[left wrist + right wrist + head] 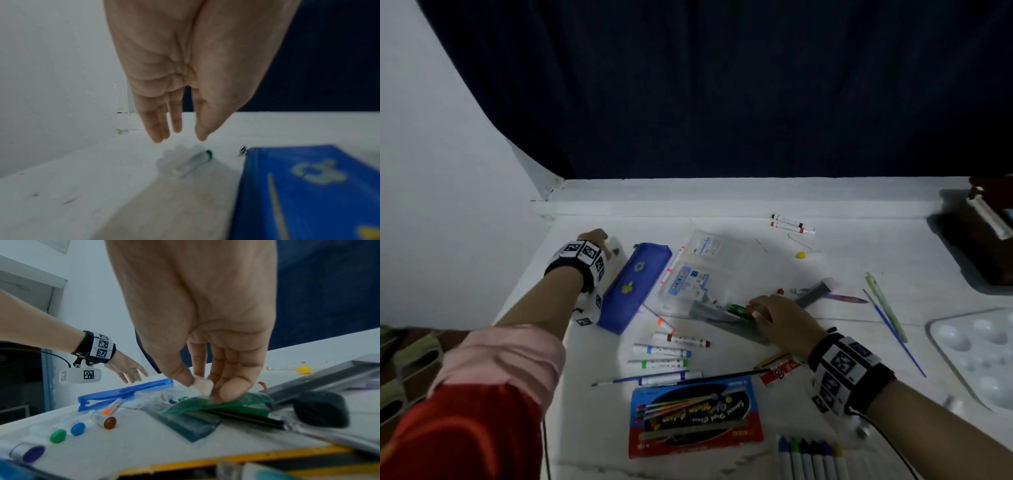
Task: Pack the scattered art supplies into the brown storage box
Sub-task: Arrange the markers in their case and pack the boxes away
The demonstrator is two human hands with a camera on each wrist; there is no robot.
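Note:
The brown storage box (976, 240) stands at the table's far right edge, partly out of frame. My left hand (595, 238) reaches to the far left corner. Its fingers hang straight and hold nothing, just above a white marker with a green end (195, 160), beside the blue pencil case (633, 291). My right hand (756, 310) is at mid-table over a grey tray (726, 320). Its thumb and forefinger pinch a small white piece (205, 389), while the other fingertips touch a green plastic sheet (216, 402).
Brown, blue, green and purple markers (661, 350) lie in front of the pencil case, by a clear plastic case (698, 270). A paint box (695, 418) and crayons (811, 459) lie near me. A white palette (976, 356) and brushes (893, 332) are at the right.

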